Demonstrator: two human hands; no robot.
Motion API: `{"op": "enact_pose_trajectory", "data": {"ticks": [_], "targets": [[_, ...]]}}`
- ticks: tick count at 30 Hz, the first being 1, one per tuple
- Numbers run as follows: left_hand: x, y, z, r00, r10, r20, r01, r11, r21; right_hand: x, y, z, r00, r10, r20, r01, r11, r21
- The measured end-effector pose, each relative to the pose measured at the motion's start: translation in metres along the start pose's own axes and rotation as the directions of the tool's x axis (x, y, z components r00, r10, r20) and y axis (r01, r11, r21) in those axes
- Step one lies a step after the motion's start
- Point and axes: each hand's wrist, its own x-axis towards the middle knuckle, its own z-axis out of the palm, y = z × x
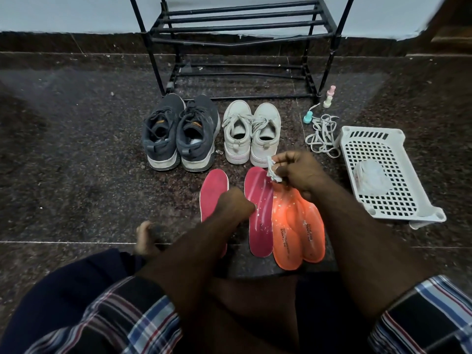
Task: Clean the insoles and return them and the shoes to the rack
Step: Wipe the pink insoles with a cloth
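Fingers [283,162] of right hand [298,172] pinch crumpled wipe [273,172]; left hand [235,204] fisted on red insole [259,213]

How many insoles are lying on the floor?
4. Two pink: one leftmost, partly under the left hand; one beside it. Two orange: one, one, overlapping, rightmost. None seems hidden.
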Motion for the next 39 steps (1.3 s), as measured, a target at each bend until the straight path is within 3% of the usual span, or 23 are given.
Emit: {"op": "enact_pose_trajectory", "data": {"ticks": [8, 15, 19, 24, 32, 39], "targets": [[0.007, 0.01, 0.028, 0.993, -0.065, -0.094, 0.07, 0.996, 0.05, 0.009, 0.005, -0.006, 1.0, -0.001, -0.004, 0.001, 1.0, -0.008], [0.009, 0.004, 0.027, 0.992, -0.123, -0.035, 0.115, 0.978, -0.175, 0.011, 0.006, -0.01, 1.0, 0.007, -0.003, -0.007, 1.0, 0.0], [0.007, -0.006, 0.024, 0.973, -0.148, 0.179, 0.225, 0.791, -0.569, 0.012, 0.007, -0.012, 1.0, 0.024, -0.001, -0.024, 1.0, 0.002], [-0.004, -0.012, 0.003, 0.931, -0.07, 0.359, 0.324, 0.615, -0.719, 0.011, 0.004, -0.013, 1.0, -0.007, -0.012, 0.007, 1.0, -0.009], [-0.034, 0.002, -0.064, 0.937, 0.121, 0.327, 0.249, 0.426, -0.87, -0.006, -0.017, -0.014, 0.999, -0.053, 0.014, 0.051, 0.993, 0.11], [-0.053, -0.006, -0.098, 0.954, 0.196, 0.229, 0.159, 0.316, -0.935, -0.025, -0.043, 0.001, 0.982, -0.159, 0.097, 0.131, 0.96, 0.249]]}}
